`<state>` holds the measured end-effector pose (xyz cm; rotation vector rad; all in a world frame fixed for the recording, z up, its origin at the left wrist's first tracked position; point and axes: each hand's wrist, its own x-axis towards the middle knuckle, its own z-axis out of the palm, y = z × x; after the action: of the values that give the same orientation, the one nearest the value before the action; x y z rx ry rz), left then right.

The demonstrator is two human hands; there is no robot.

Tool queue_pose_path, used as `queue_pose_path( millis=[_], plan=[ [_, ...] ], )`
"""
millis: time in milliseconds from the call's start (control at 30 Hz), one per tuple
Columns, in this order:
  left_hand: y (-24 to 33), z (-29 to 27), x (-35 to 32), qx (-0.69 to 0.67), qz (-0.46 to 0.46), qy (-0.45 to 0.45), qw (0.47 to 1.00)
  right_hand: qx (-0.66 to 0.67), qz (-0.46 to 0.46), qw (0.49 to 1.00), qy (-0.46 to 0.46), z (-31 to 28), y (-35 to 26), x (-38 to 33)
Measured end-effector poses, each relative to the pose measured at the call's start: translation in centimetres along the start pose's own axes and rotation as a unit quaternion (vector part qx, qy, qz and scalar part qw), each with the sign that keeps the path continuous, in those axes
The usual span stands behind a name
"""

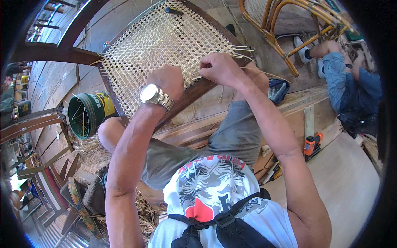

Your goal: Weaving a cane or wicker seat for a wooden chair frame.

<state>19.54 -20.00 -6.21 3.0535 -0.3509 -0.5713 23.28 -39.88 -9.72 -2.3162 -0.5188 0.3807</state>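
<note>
A woven cane seat (136, 53) in a dark wooden chair frame lies across my knees, its open mesh covering most of the panel. My left hand (167, 80), with a metal watch on its wrist, rests closed over the near part of the weave; its fingertips are hidden. To its right, my right hand (221, 69) is closed in a pinch at the near edge of the seat, where a pale cane strand shows by the fingertips. Loose strand ends stick out past the right corner of the frame. A small dark-handled tool (174, 11) lies on the far part of the weave.
A green bucket (84, 115) with strands inside stands left of my knee. Cane scraps (144, 215) lie below it. An orange-and-black tool (313, 144) sits by a pale board at right. Bent rattan chair parts (285, 25) and another person's legs (337, 74) are at upper right.
</note>
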Motion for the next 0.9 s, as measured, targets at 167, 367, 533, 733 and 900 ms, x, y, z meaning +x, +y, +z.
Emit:
queue_pose_path(
  millis=[167,367,533,733,900],
  plan=[
    [1.4,2.5,-2.2,-0.104,-0.076,0.101,0.987,0.038,-0.001,0.999,-0.037,-1.2,-0.2,0.5],
    [2.5,1.9,-2.4,-0.062,-0.059,0.102,0.991,-0.02,0.005,1.0,-0.001,0.6,0.2,0.9],
    [2.2,3.0,-3.0,-0.077,-0.082,0.115,0.987,-0.052,-0.016,0.998,-0.012,1.8,0.4,1.5],
    [1.2,4.2,-2.8,-0.155,-0.099,0.118,0.976,-0.119,-0.054,0.991,0.004,2.7,-1.5,0.2],
    [-1.2,3.0,-0.8,-0.222,-0.082,0.048,0.97,-0.159,-0.117,0.969,0.149,3.5,-2.3,-2.6]
  ],
)
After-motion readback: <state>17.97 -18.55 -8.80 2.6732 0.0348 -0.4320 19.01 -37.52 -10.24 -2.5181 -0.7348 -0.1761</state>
